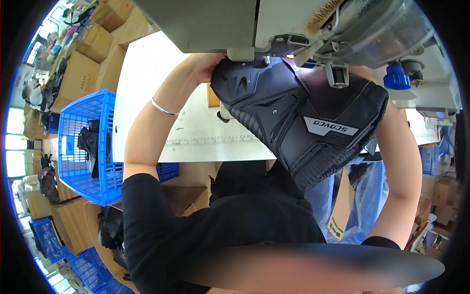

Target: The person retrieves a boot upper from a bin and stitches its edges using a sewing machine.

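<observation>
A black boot [279, 108] with a grey-and-white label patch, stitched seams and a ribbed panel lies aslant under the head of a sewing machine [215, 24]. My left hand [208, 66] grips its end at the upper left; the machine head and the boot hide most of the fingers. My right arm reaches round the other end, and a sliver of my right hand [362, 72] shows behind the boot. The fingers of that hand are hidden. A light glows beneath the machine head, by the boot's upper edge. The needle area cannot be made out.
Below the boot runs a white worktable [205, 132] with a printed ruler strip. A blue plastic crate [105, 147] holding black pieces stands to the left. Cardboard boxes [76, 78] are stacked at the far left. Clear plastic bagging [364, 201] hangs near my right arm.
</observation>
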The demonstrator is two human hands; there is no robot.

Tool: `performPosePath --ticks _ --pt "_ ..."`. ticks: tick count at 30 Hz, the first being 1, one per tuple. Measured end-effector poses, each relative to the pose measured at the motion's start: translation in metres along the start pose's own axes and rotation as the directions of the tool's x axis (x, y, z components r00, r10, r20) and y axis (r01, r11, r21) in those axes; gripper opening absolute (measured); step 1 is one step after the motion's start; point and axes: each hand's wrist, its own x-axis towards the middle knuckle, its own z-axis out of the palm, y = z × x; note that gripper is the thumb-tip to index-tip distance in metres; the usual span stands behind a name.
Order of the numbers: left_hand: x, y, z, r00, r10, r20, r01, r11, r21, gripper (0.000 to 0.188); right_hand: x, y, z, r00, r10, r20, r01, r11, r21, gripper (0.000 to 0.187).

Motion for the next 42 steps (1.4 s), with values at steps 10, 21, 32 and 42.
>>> performPosePath --ticks 10,21,32,42 --pt "-0.004 0.004 0.023 0.995 0.078 -0.061 -0.073 0.994 0.077 0.035 -0.071 -0.103 -0.029 0.736 -0.504 -0.452 0.622 0.767 0.157 0.052" --pt "-0.005 0.015 0.024 0.986 0.167 -0.023 -0.161 0.975 0.156 0.039 -0.111 -0.129 0.096 0.792 -0.4 -0.461 0.003 0.758 -0.652 0.026" --pt "0.0 0.012 0.017 0.985 0.152 0.081 -0.163 0.974 0.157 0.049 -0.1 -0.122 0.078 0.761 -0.432 -0.485 0.039 0.776 -0.629 0.024" --pt "-0.007 -0.009 0.019 0.986 0.162 0.032 -0.159 0.984 -0.083 0.036 -0.093 -0.103 0.038 0.794 -0.486 -0.365 0.195 0.773 -0.604 0.028"
